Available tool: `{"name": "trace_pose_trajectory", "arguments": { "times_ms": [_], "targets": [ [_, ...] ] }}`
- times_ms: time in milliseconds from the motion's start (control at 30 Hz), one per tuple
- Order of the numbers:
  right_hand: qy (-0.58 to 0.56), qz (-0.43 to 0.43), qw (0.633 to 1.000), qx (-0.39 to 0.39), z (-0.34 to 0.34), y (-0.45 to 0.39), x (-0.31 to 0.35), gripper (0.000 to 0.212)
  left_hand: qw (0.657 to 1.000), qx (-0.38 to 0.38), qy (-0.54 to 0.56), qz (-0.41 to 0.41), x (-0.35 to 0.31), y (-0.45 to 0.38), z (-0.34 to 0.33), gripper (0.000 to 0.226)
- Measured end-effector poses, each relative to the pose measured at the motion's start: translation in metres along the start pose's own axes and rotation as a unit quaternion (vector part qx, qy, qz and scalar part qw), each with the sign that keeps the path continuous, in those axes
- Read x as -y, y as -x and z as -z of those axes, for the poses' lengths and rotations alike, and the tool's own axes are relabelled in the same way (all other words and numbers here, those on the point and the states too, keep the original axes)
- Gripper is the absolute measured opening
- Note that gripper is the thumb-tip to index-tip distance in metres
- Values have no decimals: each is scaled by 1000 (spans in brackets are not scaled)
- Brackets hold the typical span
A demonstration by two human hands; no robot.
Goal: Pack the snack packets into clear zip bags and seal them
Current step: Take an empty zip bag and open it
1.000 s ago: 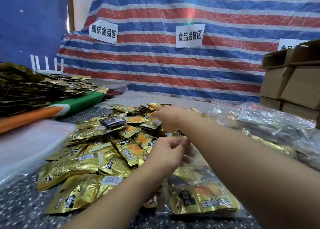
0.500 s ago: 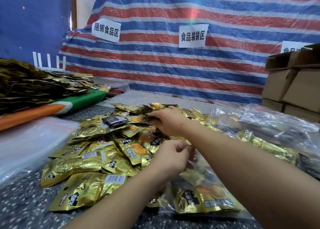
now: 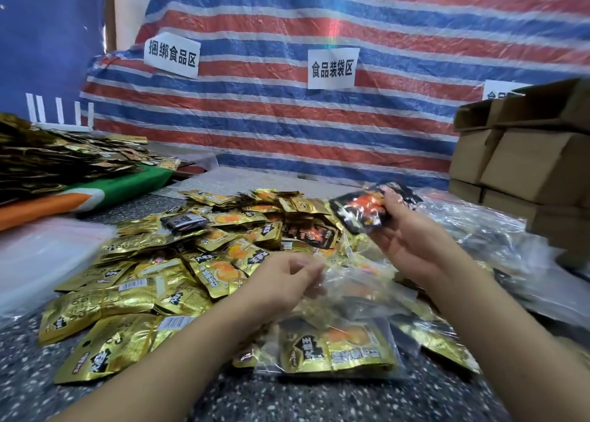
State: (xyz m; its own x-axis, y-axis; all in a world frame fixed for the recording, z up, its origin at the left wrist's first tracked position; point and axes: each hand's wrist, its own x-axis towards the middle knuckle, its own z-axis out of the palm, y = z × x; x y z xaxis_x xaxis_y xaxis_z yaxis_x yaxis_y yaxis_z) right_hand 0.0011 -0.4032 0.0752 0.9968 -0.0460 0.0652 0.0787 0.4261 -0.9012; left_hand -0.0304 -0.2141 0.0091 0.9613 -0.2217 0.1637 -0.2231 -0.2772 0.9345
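Snack packet, black with an orange-red print [image 3: 367, 212], was up off the heap and in the right hand [image 3: 405, 239], fingers curled behind it and thumb across its right edge, held above the mouth of the clear zip bag [image 3: 351, 297]. Half a second before, that hand had been down among the gold packets [image 3: 178, 281], reaching; it had since lifted clear and swung right with this one packet. The pick was made, by my reading, and the drop into the bag came next.

Left hand [image 3: 284, 281] had held its place, fingertips pinching the bag's upper lip, keeping it open. Bag lay on the speckled table [image 3: 32, 386] nearest the camera, a few gold packets already inside, zip not closed.

Outward: more clear bags [image 3: 498, 230] heaped to the right, cardboard boxes [image 3: 526, 160] beyond them, striped tarpaulin [image 3: 287, 118] behind.
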Motion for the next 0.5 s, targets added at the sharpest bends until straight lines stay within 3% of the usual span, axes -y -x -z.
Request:
{"name": "trace_pose_trajectory", "arguments": {
  "times_ms": [200,333,500],
  "targets": [
    [-23,41,998,29,38,25,-9,41,999,-23,11,-31,0,-1,1,22],
    [70,155,984,53,42,29,-2,39,999,-28,10,-42,1,-1,2,19],
    [159,196,966,62,47,33,-4,36,996,-50,22,-65,-4,0,6,19]
  ]
}}
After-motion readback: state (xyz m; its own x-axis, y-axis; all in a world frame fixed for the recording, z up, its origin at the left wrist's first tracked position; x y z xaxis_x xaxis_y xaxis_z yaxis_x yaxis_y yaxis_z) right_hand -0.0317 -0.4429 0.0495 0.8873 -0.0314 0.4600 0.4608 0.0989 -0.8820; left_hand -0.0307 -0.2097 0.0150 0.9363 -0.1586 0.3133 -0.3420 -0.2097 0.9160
